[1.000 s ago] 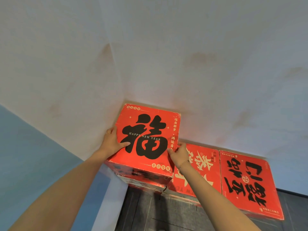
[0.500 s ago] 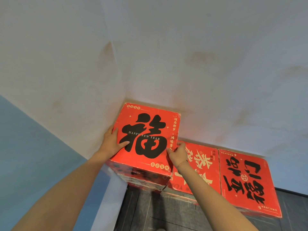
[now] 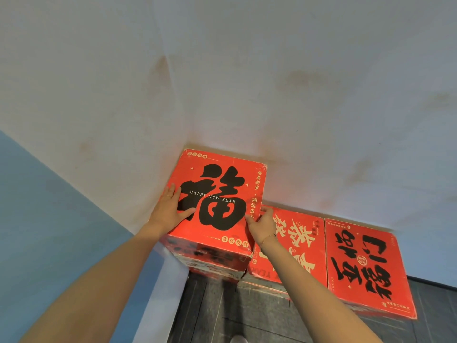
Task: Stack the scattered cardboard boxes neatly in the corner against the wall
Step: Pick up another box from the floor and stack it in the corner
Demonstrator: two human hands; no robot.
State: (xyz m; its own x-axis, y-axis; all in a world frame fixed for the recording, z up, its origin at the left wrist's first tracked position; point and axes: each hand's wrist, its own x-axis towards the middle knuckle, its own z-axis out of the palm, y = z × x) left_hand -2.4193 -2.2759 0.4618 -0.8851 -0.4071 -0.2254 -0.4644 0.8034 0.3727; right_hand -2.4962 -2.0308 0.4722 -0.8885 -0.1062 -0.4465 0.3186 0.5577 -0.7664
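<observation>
Your left hand [image 3: 170, 209] lies flat, fingers straight, on the top face of the red square cardboard box with a large black character [image 3: 217, 196], stacked in the wall corner. Your right hand [image 3: 261, 222] pinches its right edge. Two more red cardboard boxes [image 3: 366, 263] sit lower, beside it along the white wall [image 3: 321, 95].

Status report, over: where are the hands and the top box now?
Left hand flat on top box. Right hand grips its right edge. Box in the corner, on the stack. Nothing in the way.
</observation>
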